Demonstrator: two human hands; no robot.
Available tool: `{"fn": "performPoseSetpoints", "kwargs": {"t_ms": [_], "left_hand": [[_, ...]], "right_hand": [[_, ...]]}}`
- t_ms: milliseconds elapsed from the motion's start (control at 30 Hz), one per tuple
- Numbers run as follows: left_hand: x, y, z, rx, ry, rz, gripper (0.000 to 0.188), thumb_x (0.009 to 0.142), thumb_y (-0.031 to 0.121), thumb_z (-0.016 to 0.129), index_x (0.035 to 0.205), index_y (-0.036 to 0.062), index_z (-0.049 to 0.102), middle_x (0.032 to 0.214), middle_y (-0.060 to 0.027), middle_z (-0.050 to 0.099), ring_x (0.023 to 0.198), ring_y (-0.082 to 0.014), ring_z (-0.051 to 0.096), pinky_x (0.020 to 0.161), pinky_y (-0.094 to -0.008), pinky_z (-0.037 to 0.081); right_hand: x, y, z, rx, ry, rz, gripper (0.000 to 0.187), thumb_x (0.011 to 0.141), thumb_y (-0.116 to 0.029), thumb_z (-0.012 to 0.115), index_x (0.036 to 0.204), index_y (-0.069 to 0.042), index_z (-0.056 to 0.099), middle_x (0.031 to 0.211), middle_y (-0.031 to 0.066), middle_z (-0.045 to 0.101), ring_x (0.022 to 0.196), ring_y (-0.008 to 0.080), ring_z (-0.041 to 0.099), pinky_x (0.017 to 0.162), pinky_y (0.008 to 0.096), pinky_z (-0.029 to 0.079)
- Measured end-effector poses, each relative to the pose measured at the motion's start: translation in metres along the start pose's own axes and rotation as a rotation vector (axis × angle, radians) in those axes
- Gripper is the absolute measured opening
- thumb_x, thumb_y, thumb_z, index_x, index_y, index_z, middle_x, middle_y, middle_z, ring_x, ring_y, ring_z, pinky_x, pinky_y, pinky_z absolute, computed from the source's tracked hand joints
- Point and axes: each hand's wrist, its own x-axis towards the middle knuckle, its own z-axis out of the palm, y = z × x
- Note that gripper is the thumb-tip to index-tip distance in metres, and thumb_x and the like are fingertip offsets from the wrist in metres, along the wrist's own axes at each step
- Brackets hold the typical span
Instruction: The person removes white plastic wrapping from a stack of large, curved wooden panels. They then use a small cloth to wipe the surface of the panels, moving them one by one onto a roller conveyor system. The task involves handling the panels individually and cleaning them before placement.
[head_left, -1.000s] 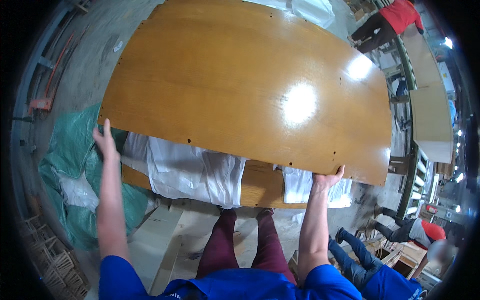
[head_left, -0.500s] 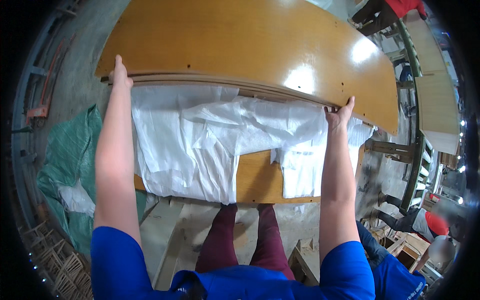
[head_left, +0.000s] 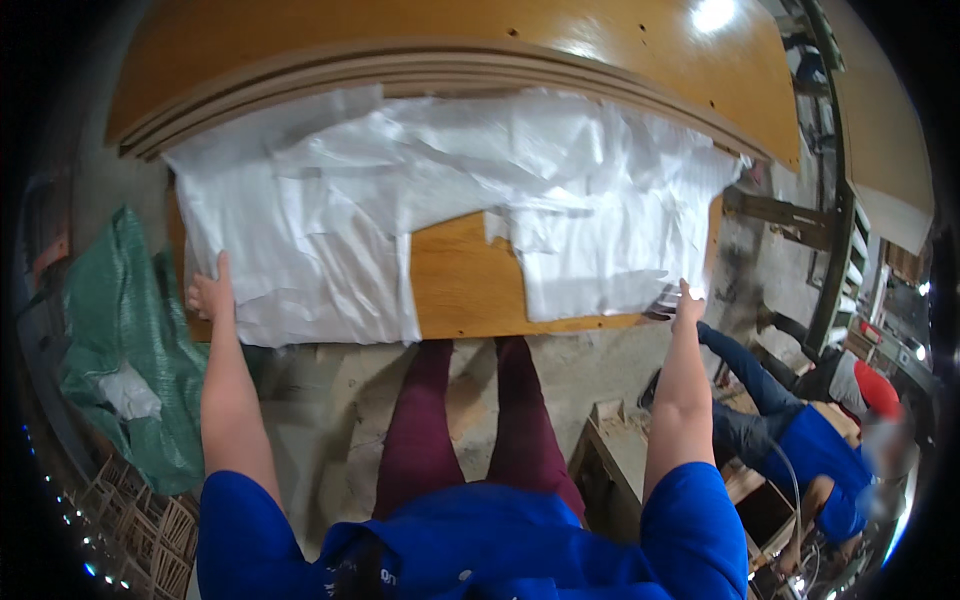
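Left hand (head_left: pixel 211 290) at the near left part of the lower wooden panel (head_left: pixel 466 280), thumb against the white sheeting (head_left: pixel 320 230); right hand (head_left: pixel 689 303) at the near right corner, fingers blurred and partly hidden — can't tell whether either grasps the edge or only rests there. Panel lies flat in front of the person, mostly under sheeting, bare mid-front; far side out of sight behind stacked brown panels (head_left: pixel 420 25), themselves cut off at top. Top one glossy, few dark holes. Grey floor (head_left: pixel 470 400), green sack (head_left: pixel 135 350) at left, pale board (head_left: pixel 885 150) at right, blue-shirted co-worker (head_left: pixel 815 440) lower right — dark rim crops the rest.
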Motion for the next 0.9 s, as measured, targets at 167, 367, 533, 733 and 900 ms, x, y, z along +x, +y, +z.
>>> {"fn": "performPoseSetpoints", "kwargs": {"t_ms": [167,367,533,733,900], "left_hand": [[-0.012,0.001,0.012,-0.11,0.064,-0.052,0.095,0.07,0.064,0.053,0.129,-0.0061,0.029,0.129,-0.0312,0.03,0.122,-0.0405,0.028,0.097,-0.0529,0.028],[-0.015,0.037,0.0,0.069,-0.176,0.118,0.062,0.079,0.04,0.052,0.116,-0.0084,0.044,0.118,-0.0262,0.048,0.111,-0.0391,0.044,0.093,-0.045,0.036],[-0.07,0.072,0.025,-0.874,-0.078,0.067,0.041,0.086,0.021,0.046,0.113,-0.0093,0.046,0.109,-0.0198,0.055,0.097,-0.0301,0.056,0.079,-0.0411,0.046],[-0.13,0.136,0.06,-1.069,-0.508,0.049,0.043,0.082,0.031,0.059,0.105,-0.0043,0.055,0.101,-0.0136,0.059,0.089,-0.0255,0.058,0.075,-0.0366,0.045],[-0.189,0.133,0.078,-1.11,-0.482,0.143,0.033,0.084,0.017,0.051,0.105,-0.0075,0.053,0.099,-0.0138,0.06,0.086,-0.0212,0.057,0.075,-0.0336,0.044]], "right_hand": [[0.008,0.013,0.029,-0.06,0.018,-0.045,0.089,0.061,-0.05,0.071,0.121,0.008,0.041,0.115,0.0281,0.05,0.107,0.0363,0.05,0.091,0.0387,0.04],[0.035,0.008,0.022,-0.234,0.199,-0.321,0.047,0.072,-0.03,0.064,0.103,0.003,0.052,0.097,0.0208,0.057,0.09,0.0298,0.055,0.081,0.0389,0.043],[-0.065,-0.061,0.081,0.822,-0.32,-0.21,0.011,0.083,-0.009,0.047,0.089,0.0,0.049,0.082,0.0094,0.054,0.075,0.0199,0.05,0.068,0.0324,0.042],[-0.184,-0.13,0.106,0.738,-0.504,-0.591,0.032,0.085,-0.012,0.041,0.112,0.005,0.044,0.108,0.0197,0.052,0.1,0.0281,0.05,0.088,0.0355,0.037],[-0.1,-0.119,0.09,0.852,-0.467,-0.181,0.04,0.087,-0.034,0.044,0.101,0.002,0.051,0.097,0.0115,0.057,0.088,0.0223,0.053,0.08,0.0363,0.042]]}}
